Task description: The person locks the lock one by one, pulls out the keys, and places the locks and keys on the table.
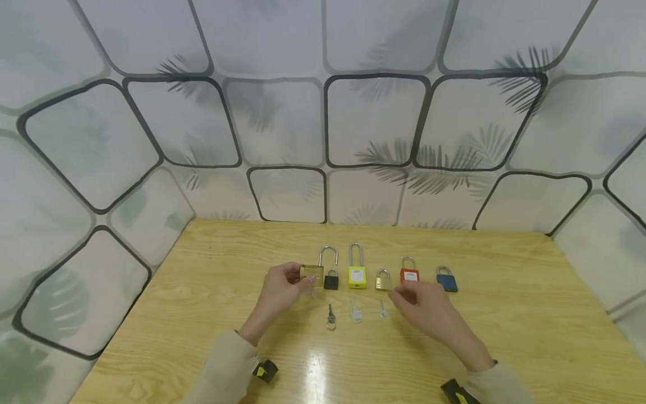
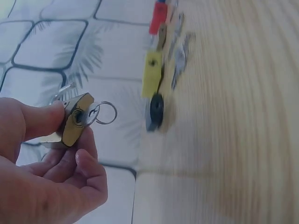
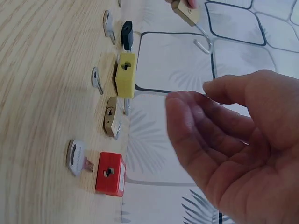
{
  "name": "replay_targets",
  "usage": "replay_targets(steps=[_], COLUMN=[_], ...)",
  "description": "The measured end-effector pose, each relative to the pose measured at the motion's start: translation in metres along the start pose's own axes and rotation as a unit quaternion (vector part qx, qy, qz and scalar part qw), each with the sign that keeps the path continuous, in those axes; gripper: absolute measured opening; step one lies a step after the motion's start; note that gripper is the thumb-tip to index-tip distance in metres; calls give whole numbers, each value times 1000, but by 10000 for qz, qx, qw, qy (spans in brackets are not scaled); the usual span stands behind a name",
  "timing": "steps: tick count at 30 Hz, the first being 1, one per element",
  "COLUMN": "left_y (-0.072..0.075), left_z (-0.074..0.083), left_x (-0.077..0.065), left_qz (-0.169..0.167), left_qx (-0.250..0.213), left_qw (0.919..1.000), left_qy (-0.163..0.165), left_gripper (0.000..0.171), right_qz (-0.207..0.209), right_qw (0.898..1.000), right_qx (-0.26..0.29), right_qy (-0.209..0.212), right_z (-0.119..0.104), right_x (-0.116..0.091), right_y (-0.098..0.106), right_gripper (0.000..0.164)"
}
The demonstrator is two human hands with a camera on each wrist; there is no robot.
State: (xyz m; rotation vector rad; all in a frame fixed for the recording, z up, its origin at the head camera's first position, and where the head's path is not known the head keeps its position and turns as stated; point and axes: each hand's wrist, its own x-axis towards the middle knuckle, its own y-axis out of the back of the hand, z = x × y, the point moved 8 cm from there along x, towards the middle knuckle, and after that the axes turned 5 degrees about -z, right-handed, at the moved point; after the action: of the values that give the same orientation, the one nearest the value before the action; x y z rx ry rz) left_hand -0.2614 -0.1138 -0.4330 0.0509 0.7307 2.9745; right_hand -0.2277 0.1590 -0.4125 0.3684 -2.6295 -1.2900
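My left hand [image 1: 282, 289] grips a brass padlock [image 1: 305, 271], held up off the table with its shackle swung open. In the left wrist view a key [image 2: 92, 113] sits in the keyhole of that padlock, and a wire ring [image 2: 108, 113] hangs from it. The right hand [image 1: 429, 308] hovers over the table with loosely bent fingers and holds nothing. Closest to it in the head view are the small brass padlock [image 1: 383, 282] and the red padlock [image 1: 409, 275]. A black padlock [image 1: 331, 281] is just right of the left fingers.
A yellow padlock [image 1: 357, 278] and a blue padlock [image 1: 447, 282] stand in the same row on the wooden table [image 1: 212, 314]. Loose keys lie in front, among them a ringed key [image 1: 331, 318] and a clear-headed key [image 1: 356, 314]. Patterned cloth [image 1: 287, 196] borders the table's back edge.
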Motion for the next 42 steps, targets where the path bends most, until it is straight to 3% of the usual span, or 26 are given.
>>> replay_targets(steps=[9, 11, 17, 24, 42], left_y=[-33, -37, -51, -59, -70], left_z=[22, 29, 29, 36, 37], left_x=[-10, -14, -17, -19, -27], left_qz=[-591, -705, -906, -1088, -1512], left_qx=[-427, -506, -719, -897, -1122], left_qw=[9954, 9939, 9907, 9867, 9785], left_qy=[-615, -674, -722, -805, -840], left_gripper=[16, 17, 20, 20, 18], right_qz=[1025, 1117, 1280, 1469, 1327], right_qw=[9881, 9856, 9831, 9769, 9846], right_qx=[781, 888, 910, 784, 771], right_qy=[843, 905, 943, 1338, 837], right_z=[-22, -25, -34, -44, -38], right_x=[1, 1, 3, 6, 9], right_y=[18, 20, 21, 24, 20], right_gripper=[8, 10, 11, 6, 7])
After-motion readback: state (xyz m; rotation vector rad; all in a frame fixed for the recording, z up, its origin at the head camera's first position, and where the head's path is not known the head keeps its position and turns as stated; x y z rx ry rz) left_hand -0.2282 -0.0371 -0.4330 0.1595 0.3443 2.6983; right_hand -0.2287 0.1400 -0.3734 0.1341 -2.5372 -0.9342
